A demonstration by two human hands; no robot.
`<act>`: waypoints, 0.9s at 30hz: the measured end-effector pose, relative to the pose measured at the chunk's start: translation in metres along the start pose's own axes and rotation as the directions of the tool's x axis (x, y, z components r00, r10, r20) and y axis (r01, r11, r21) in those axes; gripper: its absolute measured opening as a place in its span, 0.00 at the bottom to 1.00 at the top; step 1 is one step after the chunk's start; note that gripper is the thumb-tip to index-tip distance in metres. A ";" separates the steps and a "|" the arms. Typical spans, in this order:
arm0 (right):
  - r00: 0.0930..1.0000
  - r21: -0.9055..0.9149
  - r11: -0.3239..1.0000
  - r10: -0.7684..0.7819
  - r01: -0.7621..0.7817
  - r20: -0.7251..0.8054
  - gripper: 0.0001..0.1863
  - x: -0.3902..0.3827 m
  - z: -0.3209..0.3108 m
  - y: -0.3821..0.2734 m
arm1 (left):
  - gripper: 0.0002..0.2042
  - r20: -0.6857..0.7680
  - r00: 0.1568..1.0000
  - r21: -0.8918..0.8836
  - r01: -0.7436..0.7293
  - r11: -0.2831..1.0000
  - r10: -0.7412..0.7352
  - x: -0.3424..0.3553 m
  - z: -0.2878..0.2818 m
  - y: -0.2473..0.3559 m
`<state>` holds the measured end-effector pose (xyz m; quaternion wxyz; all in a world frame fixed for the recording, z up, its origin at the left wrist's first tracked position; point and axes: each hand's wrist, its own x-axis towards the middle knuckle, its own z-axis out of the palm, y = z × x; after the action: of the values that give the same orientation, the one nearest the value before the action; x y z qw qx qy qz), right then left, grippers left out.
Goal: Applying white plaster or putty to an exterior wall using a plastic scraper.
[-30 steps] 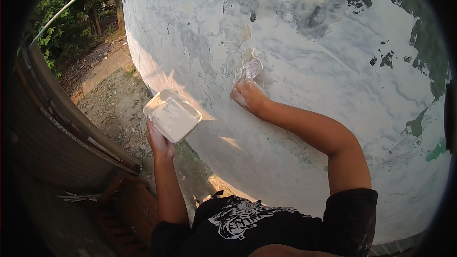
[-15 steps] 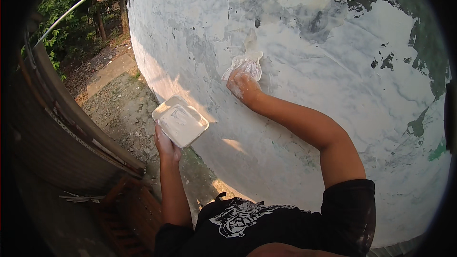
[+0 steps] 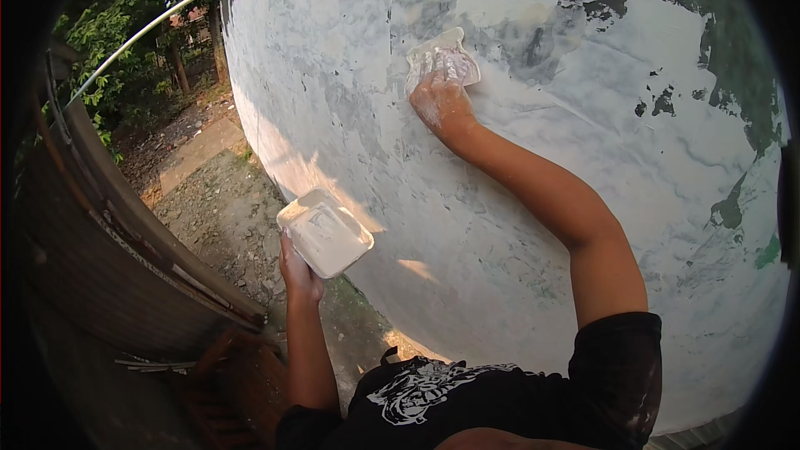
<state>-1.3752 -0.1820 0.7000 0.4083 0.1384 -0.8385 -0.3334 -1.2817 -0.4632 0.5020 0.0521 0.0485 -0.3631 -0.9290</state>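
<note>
- Left hand [image 3: 302,275]: grip holding the side of a pale tub [image 3: 302,207], open side up, before the wall's left edge; white paste [image 3: 335,243] lies inside.
- Right hand [image 3: 442,104]: grip holding a flat, pale spreader [image 3: 468,69] against the wall, below its upper edge (the fingers are smeared white).
- Wall [image 3: 517,200]: whitish, streaked grey, darker toward its upper right corner.
- Trees [image 3: 96,50]: beyond the wall's left edge.
</note>
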 end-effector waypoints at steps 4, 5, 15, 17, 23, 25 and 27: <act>0.962 0.295 0.918 -0.270 0.266 -0.027 0.07 -0.061 0.032 -0.050 | 0.25 0.100 0.994 -0.015 0.036 0.999 -0.035 0.010 -0.006 -0.010; 0.956 0.328 0.902 -0.292 0.281 -0.017 0.06 -0.069 0.025 -0.065 | 0.25 0.096 0.995 -0.013 0.028 1.000 -0.026 0.010 -0.009 -0.009; 0.968 0.093 0.992 -0.066 0.091 -0.241 0.09 -0.022 -0.046 -0.007 | 0.24 0.101 0.990 0.101 0.088 0.991 -0.098 0.005 0.002 -0.044; 0.970 0.064 0.997 -0.015 0.031 -0.244 0.09 -0.018 -0.053 0.010 | 0.24 0.130 0.983 0.110 0.112 0.988 -0.126 0.005 0.008 -0.056; 0.975 -0.030 0.979 -0.204 0.203 -0.091 0.09 -0.058 -0.014 0.014 | 0.24 0.121 0.979 0.045 0.161 0.986 -0.165 -0.004 0.027 -0.075; 0.934 -0.061 0.935 -0.353 0.350 -0.055 0.09 -0.065 -0.022 0.007 | 0.24 0.124 0.985 0.016 0.118 0.993 -0.119 -0.005 0.035 -0.072; 0.924 0.068 0.922 -0.381 0.381 -0.020 0.10 -0.062 -0.032 -0.001 | 0.24 0.143 0.982 0.004 0.125 0.992 -0.124 -0.006 0.030 -0.068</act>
<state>-1.3114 -0.1655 0.6770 0.3330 0.3142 -0.8056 -0.3761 -1.2836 -0.3924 0.4779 -0.0322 0.0043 -0.3598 -0.9325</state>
